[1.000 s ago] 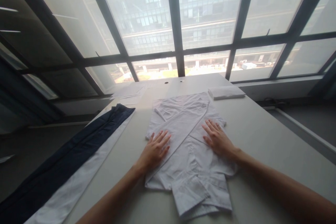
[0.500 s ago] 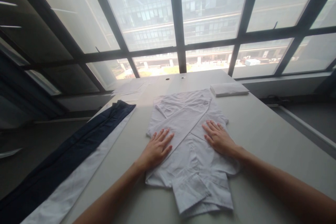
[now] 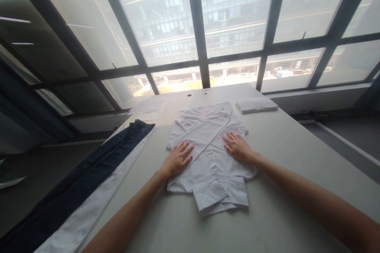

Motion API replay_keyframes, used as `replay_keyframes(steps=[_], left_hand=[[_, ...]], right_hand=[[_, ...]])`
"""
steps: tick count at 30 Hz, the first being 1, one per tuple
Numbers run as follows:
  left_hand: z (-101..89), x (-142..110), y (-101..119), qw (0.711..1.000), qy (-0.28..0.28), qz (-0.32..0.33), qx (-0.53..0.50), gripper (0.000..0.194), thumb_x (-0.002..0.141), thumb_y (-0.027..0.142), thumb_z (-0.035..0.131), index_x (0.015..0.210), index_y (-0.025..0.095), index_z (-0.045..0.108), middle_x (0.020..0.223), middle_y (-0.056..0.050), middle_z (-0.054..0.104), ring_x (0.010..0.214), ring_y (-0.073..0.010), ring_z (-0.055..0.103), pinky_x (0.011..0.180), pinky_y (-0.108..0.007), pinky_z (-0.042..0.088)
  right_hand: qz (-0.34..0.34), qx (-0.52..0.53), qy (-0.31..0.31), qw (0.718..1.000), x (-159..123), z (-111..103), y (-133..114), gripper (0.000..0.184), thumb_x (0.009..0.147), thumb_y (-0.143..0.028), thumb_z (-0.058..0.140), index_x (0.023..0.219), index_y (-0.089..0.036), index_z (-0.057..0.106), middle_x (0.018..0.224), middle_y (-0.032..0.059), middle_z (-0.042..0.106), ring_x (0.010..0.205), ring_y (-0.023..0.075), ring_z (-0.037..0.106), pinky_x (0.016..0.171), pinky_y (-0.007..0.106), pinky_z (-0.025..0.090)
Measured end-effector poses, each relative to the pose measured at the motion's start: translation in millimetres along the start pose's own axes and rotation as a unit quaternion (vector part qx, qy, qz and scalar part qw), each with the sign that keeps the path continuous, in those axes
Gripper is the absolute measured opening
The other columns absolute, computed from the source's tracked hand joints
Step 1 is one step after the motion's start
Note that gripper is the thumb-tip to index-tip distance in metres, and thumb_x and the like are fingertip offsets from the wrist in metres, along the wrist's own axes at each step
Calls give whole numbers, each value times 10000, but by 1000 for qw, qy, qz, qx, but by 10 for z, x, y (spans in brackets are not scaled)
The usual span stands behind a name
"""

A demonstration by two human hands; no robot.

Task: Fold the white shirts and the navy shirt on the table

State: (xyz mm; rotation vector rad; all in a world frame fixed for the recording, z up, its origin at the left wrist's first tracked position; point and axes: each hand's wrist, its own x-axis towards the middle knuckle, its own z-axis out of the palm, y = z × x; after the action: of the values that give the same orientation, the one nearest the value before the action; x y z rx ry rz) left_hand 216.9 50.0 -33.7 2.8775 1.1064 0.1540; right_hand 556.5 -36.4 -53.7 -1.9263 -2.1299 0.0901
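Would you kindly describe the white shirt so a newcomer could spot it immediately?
Before the large windows stands a white table. Around its middle lies the white shirt, loosely folded. Unlike the dark garment at left and the folded white cloth at far right, it has the left hand and right hand resting on it.

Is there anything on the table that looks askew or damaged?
Slightly: at the near end of the white shirt, a cuff sticks out at a slant, making the outline look uneven. No spill or damage shows.
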Motion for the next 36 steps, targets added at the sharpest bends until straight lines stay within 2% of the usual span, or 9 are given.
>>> replay_keyframes(steps=[5,9,13,16,18,21,25,31,36], left_hand=[[-114,-25,55,999,42,9,-30,499,1007,398,499,1476,227,519,1552,-135,456,1434,-332,418,1169,-587,311],[-311,-258,325,989,83,53,-106,405,989,321,567,1382,227,596,1381,-101,628,1271,-256,581,1122,-457,421],[-401,-559,679,973,40,145,-176,267,973,246,603,1225,266,691,1204,-51,692,1084,-194,639,968,-323,511],[-376,-752,863,969,33,167,-180,243,952,195,613,1154,273,722,1085,-48,702,987,-192,632,900,-312,520],[-366,-835,924,967,29,175,-185,344,901,114,612,1193,269,703,1079,-55,696,998,-203,616,906,-321,518],[-396,-877,942,962,4,187,-199,596,778,-8,584,1302,271,638,1159,-63,671,1084,-221,590,954,-332,509],[-449,-855,914,961,-18,190,-202,685,754,9,600,1376,296,580,1239,-69,631,1155,-237,571,1016,-367,488],[-389,-846,849,957,-14,184,-222,595,794,76,659,1339,305,602,1253,-68,627,1149,-229,589,1014,-352,487],[-349,-832,818,956,0,176,-236,468,822,97,668,1257,264,640,1175,-78,657,1068,-215,623,933,-310,510]], right_hand=[[-38,41,51,997,-29,-53,1,491,969,-267,497,1438,-124,535,1532,197,468,1443,328,392,1180,533,290],[-151,144,112,972,-311,-154,-62,316,955,-170,518,1229,-178,674,1272,143,669,1195,262,603,1029,430,477],[-213,204,92,951,-702,-284,-103,215,965,-149,529,1051,-220,714,1026,91,687,925,206,646,826,339,527],[-216,217,72,949,-958,-360,-80,210,974,-148,526,1017,-229,715,984,78,664,878,190,632,793,312,507],[-217,228,61,947,-1071,-393,-62,220,960,-128,530,1025,-230,714,994,80,659,890,191,629,797,309,500],[-222,240,32,945,-1139,-424,-72,273,901,-56,534,1018,-227,712,986,74,657,870,186,624,781,298,497],[-231,233,0,945,-1127,-449,-142,455,779,49,507,1099,-225,679,989,70,660,906,199,617,796,298,495],[-238,213,-29,947,-1134,-554,-195,522,671,66,508,1079,-233,636,1024,67,655,967,220,606,846,319,498],[-253,202,-41,945,-1143,-644,-191,459,705,5,592,1082,-252,648,1052,75,659,1007,237,610,888,348,505]])
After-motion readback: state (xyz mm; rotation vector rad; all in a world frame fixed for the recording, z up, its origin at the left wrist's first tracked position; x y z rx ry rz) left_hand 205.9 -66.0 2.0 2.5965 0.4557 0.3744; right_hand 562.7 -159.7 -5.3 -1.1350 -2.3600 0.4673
